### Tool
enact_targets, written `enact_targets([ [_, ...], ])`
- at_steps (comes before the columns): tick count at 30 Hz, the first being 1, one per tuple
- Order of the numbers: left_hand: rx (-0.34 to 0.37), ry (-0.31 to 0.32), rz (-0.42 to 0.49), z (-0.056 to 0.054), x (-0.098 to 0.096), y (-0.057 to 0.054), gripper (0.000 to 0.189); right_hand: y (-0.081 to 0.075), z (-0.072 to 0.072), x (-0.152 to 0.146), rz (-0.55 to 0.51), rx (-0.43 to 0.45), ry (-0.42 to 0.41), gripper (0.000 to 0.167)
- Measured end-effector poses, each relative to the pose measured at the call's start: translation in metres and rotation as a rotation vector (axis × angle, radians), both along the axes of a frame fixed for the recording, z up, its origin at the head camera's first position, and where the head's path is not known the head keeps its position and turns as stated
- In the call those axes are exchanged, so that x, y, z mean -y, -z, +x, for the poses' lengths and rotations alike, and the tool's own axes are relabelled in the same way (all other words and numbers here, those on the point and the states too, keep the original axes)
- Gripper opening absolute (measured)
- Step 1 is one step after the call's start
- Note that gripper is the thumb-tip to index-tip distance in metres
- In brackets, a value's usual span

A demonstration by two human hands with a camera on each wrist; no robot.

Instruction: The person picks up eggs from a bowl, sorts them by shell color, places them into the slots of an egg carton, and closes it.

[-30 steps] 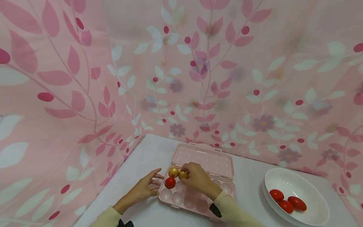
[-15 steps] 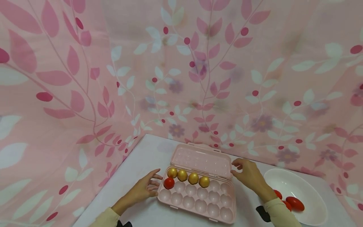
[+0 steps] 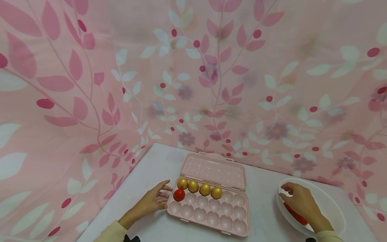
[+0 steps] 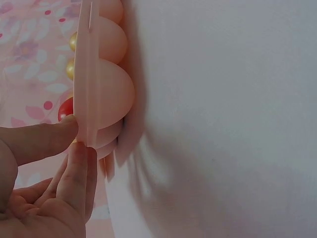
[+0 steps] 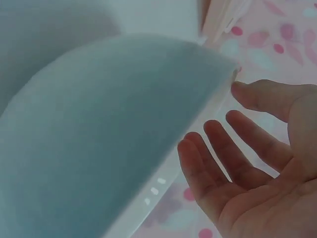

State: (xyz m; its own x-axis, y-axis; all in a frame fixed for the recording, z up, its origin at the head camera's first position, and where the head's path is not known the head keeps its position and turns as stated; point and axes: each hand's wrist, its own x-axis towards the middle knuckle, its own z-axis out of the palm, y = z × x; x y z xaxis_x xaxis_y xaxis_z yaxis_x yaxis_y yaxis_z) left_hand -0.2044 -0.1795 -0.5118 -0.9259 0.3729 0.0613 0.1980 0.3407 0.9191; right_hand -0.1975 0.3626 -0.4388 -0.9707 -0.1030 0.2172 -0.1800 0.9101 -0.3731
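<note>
A pink egg carton (image 3: 213, 218) lies on the table, its lid (image 3: 214, 170) folded back. Several gold eggs (image 3: 205, 189) fill the left part of its back row, and one red egg (image 3: 179, 194) sits in front of the leftmost. My left hand (image 3: 152, 201), fingers loosely extended, is at the carton's left edge; in the left wrist view the thumb (image 4: 49, 141) meets the rim. Over the white bowl (image 3: 331, 205) reaches my right hand (image 3: 302, 203), fingers apart and holding nothing. Below it, red eggs (image 3: 294, 214) show partly in the bowl, the rest hidden by the hand.
A white cloth covers the table (image 3: 261, 201). A pink floral curtain (image 3: 193, 84) rises along its back and left sides. In the right wrist view the bowl's outer wall (image 5: 109, 119) fills much of the picture.
My right hand let go of a gold egg in the carton's back row, then moved right, past the lid, to over the bowl. The left hand stayed at the carton's edge.
</note>
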Motion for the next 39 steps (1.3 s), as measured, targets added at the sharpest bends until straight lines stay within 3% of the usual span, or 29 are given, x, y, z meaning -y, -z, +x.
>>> enact_targets([
  [11,0.016,-0.001,0.012,0.001,-0.001,-0.002,0.088,0.015,0.003,-0.024,0.083,0.242,0.022,0.038],
  [18,0.007,-0.006,-0.01,-0.001,0.0,0.0,0.088,0.023,-0.002,-0.026,0.085,0.18,0.006,0.036],
  [27,0.019,0.004,-0.002,0.0,-0.001,-0.002,0.089,0.032,-0.003,-0.026,0.06,0.204,0.027,0.03],
  [32,0.03,0.004,0.03,0.0,-0.001,-0.002,0.09,0.03,-0.002,-0.028,0.054,0.198,0.029,0.03],
  [39,0.033,0.006,0.04,0.0,-0.001,-0.002,0.09,0.02,-0.002,-0.03,0.018,0.215,0.059,0.044],
])
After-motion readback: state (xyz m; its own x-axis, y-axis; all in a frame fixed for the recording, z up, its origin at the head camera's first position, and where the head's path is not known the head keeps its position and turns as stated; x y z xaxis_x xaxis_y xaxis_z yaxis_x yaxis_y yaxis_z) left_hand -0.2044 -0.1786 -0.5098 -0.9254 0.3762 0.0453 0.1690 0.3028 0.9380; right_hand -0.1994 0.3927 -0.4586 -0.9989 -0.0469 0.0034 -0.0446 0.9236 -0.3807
